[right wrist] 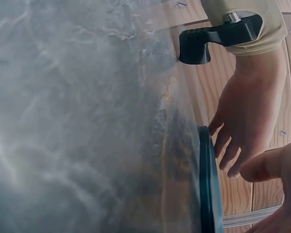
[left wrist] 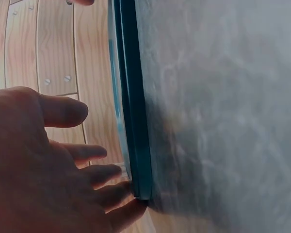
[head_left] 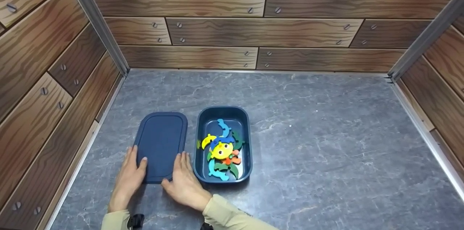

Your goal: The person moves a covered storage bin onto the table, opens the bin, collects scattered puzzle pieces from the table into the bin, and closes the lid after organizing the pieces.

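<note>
A dark blue rectangular lid (head_left: 161, 139) with rounded corners lies flat on the table. My left hand (head_left: 128, 175) is at its left edge, fingers extended; in the left wrist view the fingertips (left wrist: 128, 211) meet the lid's rim (left wrist: 136, 121). On the lid's right side, near the front corner, rests my right hand (head_left: 186, 184), its fingers fairly straight and its thumb at the front edge. Just right of that hand stands an uncovered dark blue box (head_left: 249, 139). Inside lie several colourful puzzle-like pieces, topped by a yellow face piece (head_left: 222, 151).
The grey marbled tabletop (head_left: 319, 143) extends to the right of the box. Wood-patterned walls (head_left: 253, 30) enclose the back and both sides, with metal strips (head_left: 96, 20) at the corners. A black wrist mount (head_left: 136, 221) sits on the left sleeve.
</note>
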The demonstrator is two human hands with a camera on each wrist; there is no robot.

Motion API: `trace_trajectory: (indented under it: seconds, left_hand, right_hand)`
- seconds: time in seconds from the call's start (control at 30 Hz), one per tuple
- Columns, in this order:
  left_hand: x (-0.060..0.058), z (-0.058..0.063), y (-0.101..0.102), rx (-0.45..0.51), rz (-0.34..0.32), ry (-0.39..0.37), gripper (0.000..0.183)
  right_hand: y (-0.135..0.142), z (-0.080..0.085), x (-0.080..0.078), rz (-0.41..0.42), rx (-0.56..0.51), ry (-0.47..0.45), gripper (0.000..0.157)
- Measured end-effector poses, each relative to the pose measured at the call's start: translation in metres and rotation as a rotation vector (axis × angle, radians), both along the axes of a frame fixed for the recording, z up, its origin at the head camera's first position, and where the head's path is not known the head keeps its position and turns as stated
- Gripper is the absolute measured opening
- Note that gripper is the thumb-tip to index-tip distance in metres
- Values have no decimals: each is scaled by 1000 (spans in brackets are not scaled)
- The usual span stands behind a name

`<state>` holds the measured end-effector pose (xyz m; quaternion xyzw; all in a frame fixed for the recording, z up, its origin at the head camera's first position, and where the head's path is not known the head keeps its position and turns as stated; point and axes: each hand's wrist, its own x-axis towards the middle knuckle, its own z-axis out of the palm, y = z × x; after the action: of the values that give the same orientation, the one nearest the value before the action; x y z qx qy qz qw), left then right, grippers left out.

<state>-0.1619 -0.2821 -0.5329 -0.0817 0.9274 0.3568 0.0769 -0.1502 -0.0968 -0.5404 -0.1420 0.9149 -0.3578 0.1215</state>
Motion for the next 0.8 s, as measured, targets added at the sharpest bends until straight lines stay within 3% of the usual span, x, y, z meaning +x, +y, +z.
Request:
trace_trajectory:
  seconds: [0.23, 0.4, 0.8]
  left_hand:
    - [8, -4, -2, 40, 33, -62, 68]
    - [8, -5, -3, 39, 54, -60, 67]
    - [1, 4, -3, 117, 108, -72, 68]
  right_hand:
    - [1, -4, 2, 0, 4, -81, 84]
    - [3, -7, 3, -6, -12, -100, 83]
    - [7, -4, -2, -52, -212, -164, 75]
